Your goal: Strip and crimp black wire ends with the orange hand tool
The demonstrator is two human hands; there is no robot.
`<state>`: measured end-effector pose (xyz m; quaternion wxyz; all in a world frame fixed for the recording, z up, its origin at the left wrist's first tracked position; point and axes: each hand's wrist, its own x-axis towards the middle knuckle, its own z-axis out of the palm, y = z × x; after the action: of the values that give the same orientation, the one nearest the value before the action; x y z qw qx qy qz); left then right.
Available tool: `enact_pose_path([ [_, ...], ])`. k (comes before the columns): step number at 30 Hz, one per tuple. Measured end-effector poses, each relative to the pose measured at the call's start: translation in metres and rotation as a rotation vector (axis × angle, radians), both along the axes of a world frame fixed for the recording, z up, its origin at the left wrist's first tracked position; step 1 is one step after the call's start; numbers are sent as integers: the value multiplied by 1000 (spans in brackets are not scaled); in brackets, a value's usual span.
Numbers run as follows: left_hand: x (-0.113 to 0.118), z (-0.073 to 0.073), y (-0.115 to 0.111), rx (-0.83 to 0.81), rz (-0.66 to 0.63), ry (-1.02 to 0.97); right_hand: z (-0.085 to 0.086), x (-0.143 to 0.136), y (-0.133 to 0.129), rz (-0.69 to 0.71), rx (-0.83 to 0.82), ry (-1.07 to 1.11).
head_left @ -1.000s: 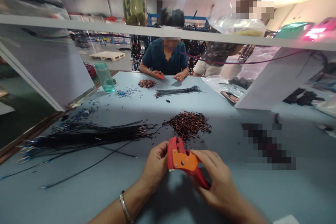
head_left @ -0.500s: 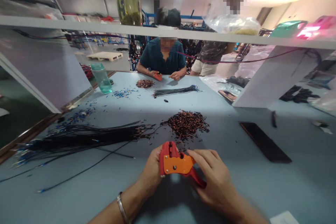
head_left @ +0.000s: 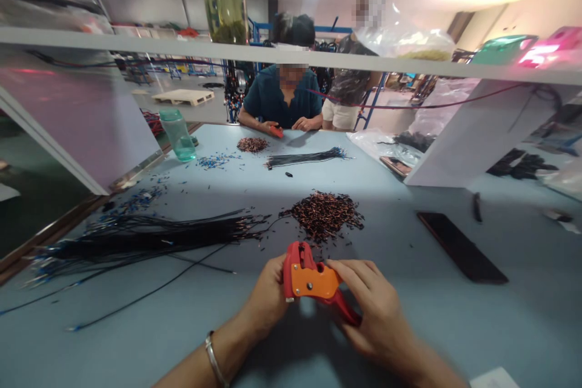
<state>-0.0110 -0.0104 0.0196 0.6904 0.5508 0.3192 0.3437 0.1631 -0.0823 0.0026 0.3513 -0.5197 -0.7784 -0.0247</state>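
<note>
A red and orange wire stripper (head_left: pixel 314 280) is held above the near middle of the table, its jaw end up and to the left. My right hand (head_left: pixel 379 306) is wrapped around its handles. At the jaw end, my left hand (head_left: pixel 267 294) is closed against the red side; its fingertips are hidden behind the tool, and I cannot see what they pinch. Just beyond the stripper lies a heap of short black and copper wire scraps (head_left: pixel 325 215). To the left rests a bundle of black wires (head_left: pixel 159 237) with blue and silver ends, a few strands straying nearer.
A dark phone (head_left: pixel 461 247) lies at right. Blue bits (head_left: pixel 140 200) are scattered at left, near a green bottle (head_left: pixel 177 135). Opposite, a seated person (head_left: pixel 282 97) holds a red tool behind a smaller wire bundle (head_left: pixel 307 157). A white shelf (head_left: pixel 318 57) crosses overhead.
The wire stripper and my left hand have shifted slightly right. My right hand keeps its hold. Beyond the table, the standing person has moved left.
</note>
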Motion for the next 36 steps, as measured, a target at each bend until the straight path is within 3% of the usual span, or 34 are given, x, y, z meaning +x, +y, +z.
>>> enact_pose_path([
  [9, -2, -10, -1, 84, -5, 69, -2, 2, 0, -27, 38, -96],
  [17, -2, -12, 2, 97, -15, 58, -2, 2, 0, 0, 69, -97],
  [24, 0, -10, 3, 64, -16, 88, -7, 2, -2, 18, -2, -64],
  [28, 1, -12, 4, 7, 6, 50, -5, 1, -2, 28, -179, 115],
  [32, 0, -12, 7, -51, 115, 70, 10, 6, -1, 4, -441, 411],
  [36, 0, -12, 10, -76, 158, 40, 15, 12, -1, 147, -673, 800],
])
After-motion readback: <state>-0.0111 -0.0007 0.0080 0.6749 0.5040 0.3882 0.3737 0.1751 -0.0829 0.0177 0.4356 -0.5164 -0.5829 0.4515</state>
